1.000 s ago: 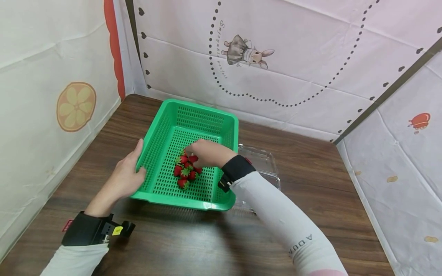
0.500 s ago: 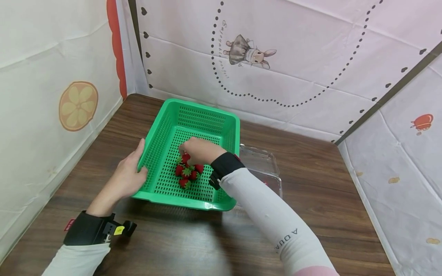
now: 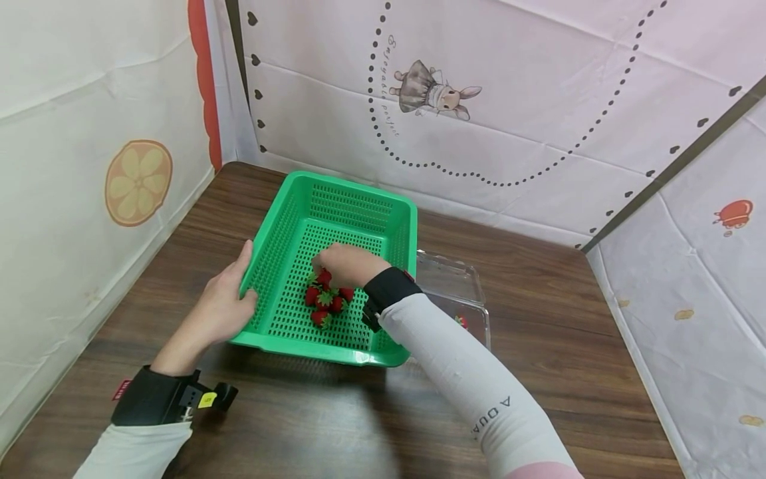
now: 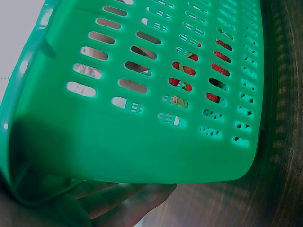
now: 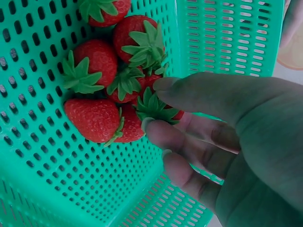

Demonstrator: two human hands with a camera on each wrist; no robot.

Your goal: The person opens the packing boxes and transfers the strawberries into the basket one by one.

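A green plastic basket (image 3: 359, 357) stands on the wooden table, with a small pile of red strawberries (image 3: 323, 301) on its perforated floor. My left hand (image 3: 224, 306) grips the basket's left rim, thumb on top; the left wrist view shows its fingers (image 4: 137, 201) along the outside wall. Inside the basket, my right hand (image 3: 350, 264) reaches down at the pile's far side. The right wrist view has its thumb and fingertips around the leafy top of one strawberry (image 5: 156, 109), pinching it. Other strawberries (image 5: 92, 120) lie loose beside it.
A clear hinged plastic box (image 3: 451, 276) lies right of the basket, partly behind my right forearm; a strawberry (image 3: 461, 322) shows in it. Printed cloth walls (image 3: 526, 100) enclose the table (image 3: 556, 319) at the back and sides.
My right hand has shifted slightly left over the pile, then nearly stopped. The strawberry in the clear box has come into view beside my forearm. My left hand keeps its grip.
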